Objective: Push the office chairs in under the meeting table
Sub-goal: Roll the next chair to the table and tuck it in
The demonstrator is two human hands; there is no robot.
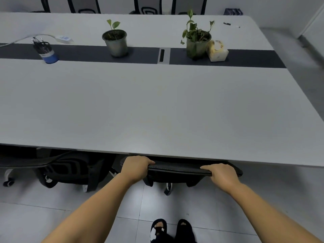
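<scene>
The office chair (177, 172) stood tucked against the near edge of the surface (157, 106), its seat hidden beneath. The left hand (135, 166) and right hand (221, 174) each had a grip closed over the top of the backrest. A second chair (70, 170) sat just to the left, under the same edge. Two potted plants (114, 41) stood along the dark centre strip.

Worktop (157, 106) reads as smooth matt grey laminate, with a darker matt strip (84, 53) across the far part and a brushed-metal cable hatch (164, 55) set in it. The chair's top rail (177, 170) looks like matt black plastic; the neighbouring chair back (70, 170) at left shows black mesh cloth. Both plant pots (116, 43) have a dull plastic sheen. Floor tiles (52, 216) are pale, slightly glossy.
</scene>
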